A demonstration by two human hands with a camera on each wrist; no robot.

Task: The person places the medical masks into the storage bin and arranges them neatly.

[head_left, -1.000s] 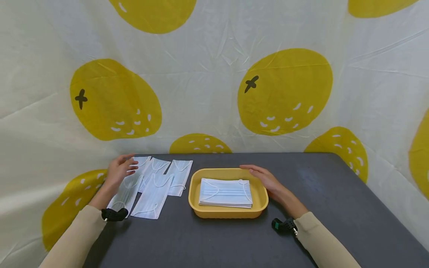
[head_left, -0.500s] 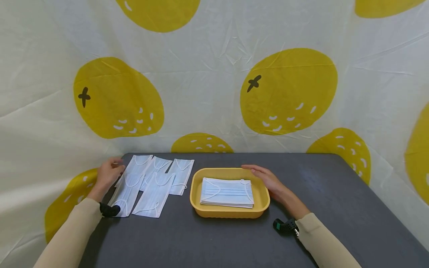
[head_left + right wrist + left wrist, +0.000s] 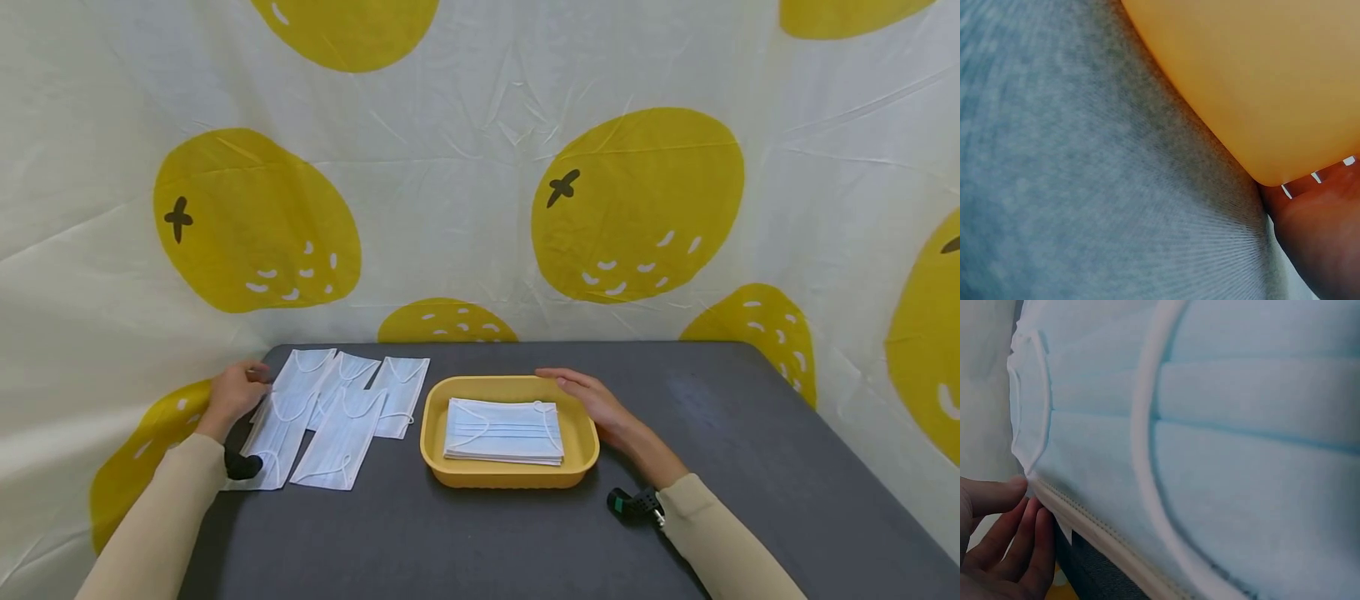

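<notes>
Several pale blue face masks (image 3: 337, 425) lie fanned out on the dark table, left of a yellow tray (image 3: 510, 479). A neat stack of masks (image 3: 502, 431) sits in the tray. My left hand (image 3: 234, 392) is at the left edge of the leftmost mask (image 3: 281, 421). In the left wrist view its fingertips (image 3: 1019, 487) touch the corner of that mask (image 3: 1210, 456); the thumb is hidden. My right hand (image 3: 588, 393) lies with straight fingers along the tray's far right rim, and part of that hand (image 3: 1316, 231) shows beside the tray wall (image 3: 1241, 75) in the right wrist view.
The grey table (image 3: 750, 467) extends to the right of the tray and toward me. A white cloth with yellow fruit shapes (image 3: 450, 167) hangs close behind and around the table's left and right sides.
My left hand has drawn back from over the fanned masks to their left edge. The right hand, tray and stack have stayed put.
</notes>
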